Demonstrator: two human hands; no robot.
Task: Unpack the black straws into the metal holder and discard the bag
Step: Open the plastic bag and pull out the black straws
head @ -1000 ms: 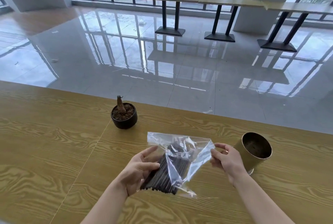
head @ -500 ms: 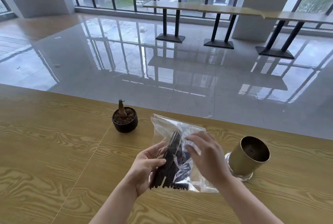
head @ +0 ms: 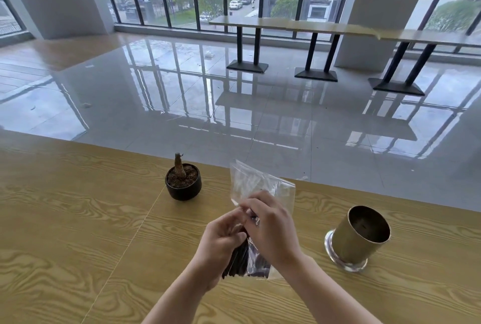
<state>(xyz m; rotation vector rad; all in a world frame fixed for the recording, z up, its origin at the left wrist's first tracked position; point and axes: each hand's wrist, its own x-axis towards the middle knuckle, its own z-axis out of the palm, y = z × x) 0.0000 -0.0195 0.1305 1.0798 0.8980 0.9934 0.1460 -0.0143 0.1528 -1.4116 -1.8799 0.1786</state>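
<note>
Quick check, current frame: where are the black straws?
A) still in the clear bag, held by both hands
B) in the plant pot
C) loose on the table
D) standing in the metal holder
A: the straws show dark through the clear bag, gripped by the left hand and right hand; the holder to the right looks empty.

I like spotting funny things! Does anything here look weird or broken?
One oddity: the small black round plant pot on the wooden table holds only a bare brown stump in soil, with no leaves. Nothing looks spilled or broken.
</note>
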